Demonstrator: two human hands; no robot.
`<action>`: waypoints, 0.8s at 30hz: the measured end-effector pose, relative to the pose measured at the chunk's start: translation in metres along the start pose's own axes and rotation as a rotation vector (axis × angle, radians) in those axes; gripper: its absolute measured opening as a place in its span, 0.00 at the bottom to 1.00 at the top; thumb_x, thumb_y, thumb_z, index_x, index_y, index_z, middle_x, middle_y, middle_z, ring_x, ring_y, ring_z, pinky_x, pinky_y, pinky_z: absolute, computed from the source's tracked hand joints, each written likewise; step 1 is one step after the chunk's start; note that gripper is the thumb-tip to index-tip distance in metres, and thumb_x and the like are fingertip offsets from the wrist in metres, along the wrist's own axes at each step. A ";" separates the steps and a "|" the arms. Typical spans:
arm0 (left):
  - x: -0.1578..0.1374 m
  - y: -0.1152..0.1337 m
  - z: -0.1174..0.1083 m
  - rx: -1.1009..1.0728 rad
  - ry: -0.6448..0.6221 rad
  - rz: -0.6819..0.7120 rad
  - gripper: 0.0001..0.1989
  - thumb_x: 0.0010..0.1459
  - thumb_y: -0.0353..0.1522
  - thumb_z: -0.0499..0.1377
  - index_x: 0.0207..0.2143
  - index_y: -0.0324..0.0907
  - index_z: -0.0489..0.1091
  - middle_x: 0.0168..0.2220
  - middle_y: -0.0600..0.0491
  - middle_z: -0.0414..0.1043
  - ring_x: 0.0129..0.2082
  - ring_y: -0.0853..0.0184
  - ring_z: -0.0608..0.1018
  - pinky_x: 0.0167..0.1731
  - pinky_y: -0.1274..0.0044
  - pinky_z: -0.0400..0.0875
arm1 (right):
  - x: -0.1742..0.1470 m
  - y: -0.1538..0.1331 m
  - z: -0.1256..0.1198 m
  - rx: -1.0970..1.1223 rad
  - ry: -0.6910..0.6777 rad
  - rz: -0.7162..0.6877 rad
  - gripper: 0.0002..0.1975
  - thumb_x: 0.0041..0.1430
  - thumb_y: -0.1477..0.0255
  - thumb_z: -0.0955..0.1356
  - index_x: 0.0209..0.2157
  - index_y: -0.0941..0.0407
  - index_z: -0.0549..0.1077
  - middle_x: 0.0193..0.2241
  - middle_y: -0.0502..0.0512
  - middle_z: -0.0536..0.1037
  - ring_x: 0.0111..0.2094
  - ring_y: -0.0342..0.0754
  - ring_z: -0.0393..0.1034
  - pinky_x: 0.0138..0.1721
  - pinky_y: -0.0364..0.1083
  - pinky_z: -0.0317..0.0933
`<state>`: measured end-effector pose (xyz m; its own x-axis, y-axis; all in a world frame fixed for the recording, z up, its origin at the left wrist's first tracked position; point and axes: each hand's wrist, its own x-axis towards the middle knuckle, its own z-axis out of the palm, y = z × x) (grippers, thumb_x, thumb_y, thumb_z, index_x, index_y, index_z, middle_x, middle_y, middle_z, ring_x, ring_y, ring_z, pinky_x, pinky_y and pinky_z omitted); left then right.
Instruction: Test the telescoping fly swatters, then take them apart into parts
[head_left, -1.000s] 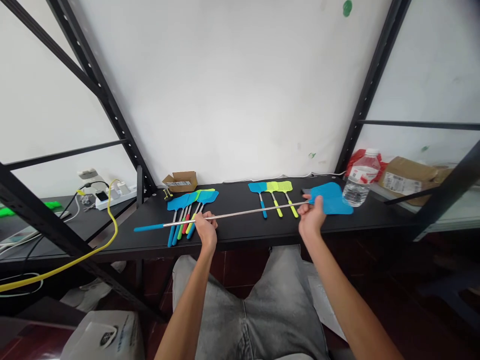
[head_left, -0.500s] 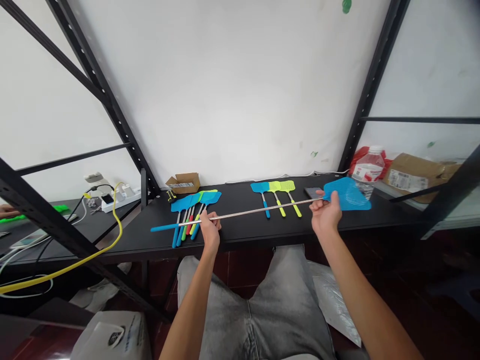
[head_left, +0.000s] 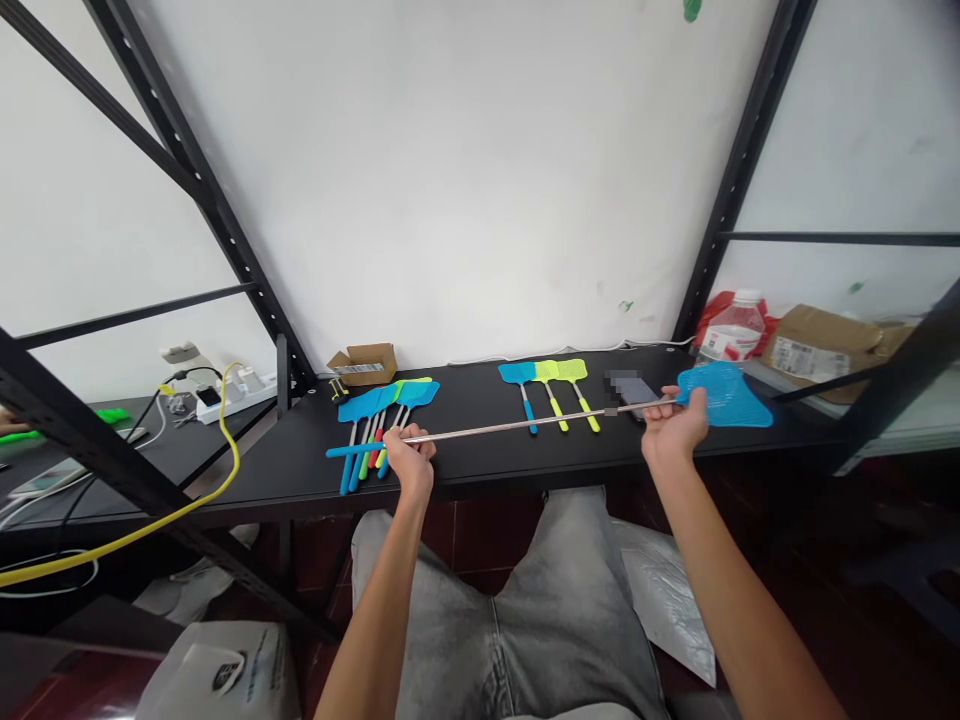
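A blue fly swatter (head_left: 517,426) with a long, drawn-out metal rod lies across both my hands, above the black table. My left hand (head_left: 410,458) is closed round the rod near the blue handle. At the other end, my right hand (head_left: 675,428) grips the rod just below the blue mesh head. Under and beyond my left hand lies an overlapping row of several short fly swatters (head_left: 373,405) with blue, green, red and yellow handles. Between my hands, farther back, rest a blue swatter (head_left: 517,374) and two yellow swatters (head_left: 571,372).
A phone (head_left: 634,390) lies behind the rod near my right hand. An opened small cardboard box (head_left: 365,364) stands at the back left. On the right are a plastic bottle (head_left: 735,325) and a brown parcel (head_left: 814,345). A yellow cable (head_left: 232,440) hangs by the left frame post.
My right hand has moved right with the swatter's head, and the blue handle has slid closer to my left hand. My left hand has shifted slightly left.
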<state>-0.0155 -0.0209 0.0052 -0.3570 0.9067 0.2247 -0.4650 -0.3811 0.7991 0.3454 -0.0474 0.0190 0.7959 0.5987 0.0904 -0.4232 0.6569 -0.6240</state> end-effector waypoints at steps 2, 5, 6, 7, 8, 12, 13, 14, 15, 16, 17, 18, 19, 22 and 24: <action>0.001 0.000 0.000 -0.013 0.011 0.007 0.21 0.57 0.42 0.46 0.15 0.46 0.44 0.13 0.61 0.39 0.11 0.75 0.49 0.13 0.79 0.44 | -0.001 0.003 0.001 -0.001 0.006 -0.023 0.23 0.63 0.52 0.60 0.22 0.55 0.63 0.13 0.41 0.50 0.13 0.37 0.46 0.15 0.39 0.48; -0.001 -0.001 0.002 0.035 -0.018 0.017 0.21 0.57 0.41 0.46 0.15 0.45 0.44 0.13 0.60 0.39 0.12 0.74 0.48 0.13 0.79 0.43 | -0.009 0.008 0.007 -0.009 0.012 -0.029 0.23 0.62 0.52 0.61 0.22 0.55 0.64 0.12 0.41 0.51 0.14 0.37 0.46 0.15 0.39 0.48; -0.001 -0.002 0.002 0.075 -0.045 0.017 0.21 0.58 0.40 0.45 0.14 0.45 0.44 0.13 0.60 0.40 0.12 0.74 0.48 0.14 0.78 0.43 | -0.016 0.012 0.011 -0.012 0.008 -0.019 0.23 0.62 0.52 0.61 0.22 0.55 0.64 0.12 0.41 0.52 0.14 0.37 0.46 0.16 0.39 0.47; -0.002 -0.003 0.003 0.122 -0.077 0.017 0.21 0.58 0.40 0.45 0.14 0.45 0.45 0.13 0.59 0.41 0.12 0.74 0.48 0.14 0.78 0.42 | -0.025 0.017 0.015 -0.017 0.001 -0.001 0.23 0.62 0.52 0.62 0.22 0.55 0.65 0.12 0.41 0.52 0.14 0.37 0.46 0.16 0.39 0.46; -0.003 -0.004 0.003 0.166 -0.109 0.017 0.21 0.58 0.40 0.45 0.14 0.45 0.46 0.13 0.59 0.41 0.13 0.74 0.48 0.14 0.78 0.42 | -0.037 0.024 0.020 -0.021 -0.018 0.026 0.22 0.61 0.52 0.62 0.23 0.55 0.66 0.12 0.41 0.53 0.14 0.37 0.47 0.16 0.40 0.46; -0.002 -0.008 0.000 0.207 -0.158 0.016 0.21 0.58 0.41 0.44 0.14 0.45 0.45 0.13 0.59 0.40 0.14 0.73 0.47 0.15 0.78 0.41 | -0.092 0.060 0.040 -0.079 -0.191 0.178 0.25 0.59 0.47 0.62 0.26 0.55 0.69 0.12 0.42 0.55 0.14 0.38 0.51 0.17 0.42 0.48; -0.001 -0.008 -0.002 0.203 -0.161 0.017 0.22 0.59 0.41 0.44 0.14 0.45 0.45 0.13 0.59 0.39 0.14 0.73 0.47 0.15 0.78 0.42 | -0.102 0.067 0.043 -0.093 -0.228 0.200 0.27 0.58 0.45 0.61 0.26 0.55 0.70 0.12 0.42 0.56 0.14 0.39 0.52 0.18 0.42 0.48; -0.001 -0.009 -0.003 0.209 -0.172 0.017 0.22 0.59 0.41 0.44 0.14 0.45 0.45 0.13 0.59 0.39 0.14 0.73 0.47 0.15 0.78 0.42 | -0.109 0.072 0.045 -0.103 -0.254 0.212 0.27 0.58 0.45 0.61 0.26 0.55 0.70 0.12 0.42 0.56 0.14 0.39 0.53 0.18 0.42 0.49; 0.000 -0.010 -0.003 0.224 -0.189 0.015 0.23 0.60 0.42 0.44 0.14 0.45 0.45 0.13 0.59 0.40 0.14 0.73 0.47 0.15 0.78 0.41 | -0.113 0.074 0.045 -0.111 -0.268 0.215 0.28 0.58 0.44 0.61 0.26 0.55 0.70 0.12 0.43 0.57 0.14 0.39 0.53 0.18 0.43 0.49; 0.000 -0.011 -0.004 0.246 -0.215 0.011 0.24 0.60 0.43 0.44 0.14 0.45 0.46 0.13 0.58 0.40 0.14 0.73 0.47 0.15 0.78 0.41 | -0.113 0.073 0.045 -0.119 -0.278 0.214 0.28 0.58 0.44 0.61 0.26 0.55 0.70 0.12 0.43 0.57 0.15 0.39 0.54 0.18 0.43 0.49; 0.000 -0.011 -0.004 0.268 -0.243 0.008 0.25 0.61 0.44 0.44 0.14 0.45 0.47 0.13 0.58 0.41 0.14 0.73 0.48 0.15 0.78 0.41 | -0.110 0.071 0.044 -0.127 -0.285 0.211 0.28 0.58 0.44 0.62 0.26 0.56 0.71 0.13 0.43 0.58 0.15 0.39 0.54 0.18 0.43 0.49; -0.001 -0.011 -0.003 0.291 -0.273 0.004 0.26 0.61 0.45 0.45 0.14 0.45 0.47 0.13 0.58 0.42 0.14 0.73 0.48 0.16 0.78 0.41 | -0.106 0.067 0.042 -0.136 -0.293 0.208 0.28 0.58 0.45 0.62 0.27 0.56 0.72 0.13 0.43 0.58 0.15 0.39 0.54 0.19 0.43 0.49; -0.002 -0.011 -0.003 0.315 -0.300 0.003 0.27 0.62 0.46 0.45 0.14 0.44 0.48 0.13 0.58 0.42 0.14 0.73 0.49 0.16 0.78 0.41 | -0.100 0.062 0.040 -0.144 -0.301 0.207 0.27 0.57 0.45 0.63 0.27 0.57 0.72 0.13 0.44 0.59 0.15 0.39 0.54 0.19 0.43 0.49; -0.006 -0.008 -0.001 0.347 -0.320 0.013 0.29 0.62 0.49 0.46 0.13 0.44 0.49 0.14 0.58 0.43 0.14 0.74 0.49 0.16 0.78 0.41 | -0.080 0.045 0.032 -0.142 -0.291 0.208 0.26 0.57 0.47 0.65 0.27 0.57 0.73 0.14 0.44 0.59 0.16 0.38 0.54 0.19 0.42 0.50; -0.007 -0.007 0.000 0.314 -0.275 0.020 0.29 0.62 0.50 0.45 0.14 0.43 0.49 0.14 0.59 0.42 0.14 0.74 0.49 0.16 0.78 0.42 | -0.067 0.035 0.025 -0.124 -0.246 0.206 0.25 0.57 0.48 0.65 0.26 0.58 0.72 0.14 0.44 0.59 0.16 0.38 0.53 0.18 0.42 0.50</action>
<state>-0.0100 -0.0246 -0.0020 -0.1141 0.9305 0.3482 -0.1757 -0.3639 0.9147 0.2668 -0.0533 0.0104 0.5644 0.8156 0.1273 -0.4963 0.4585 -0.7372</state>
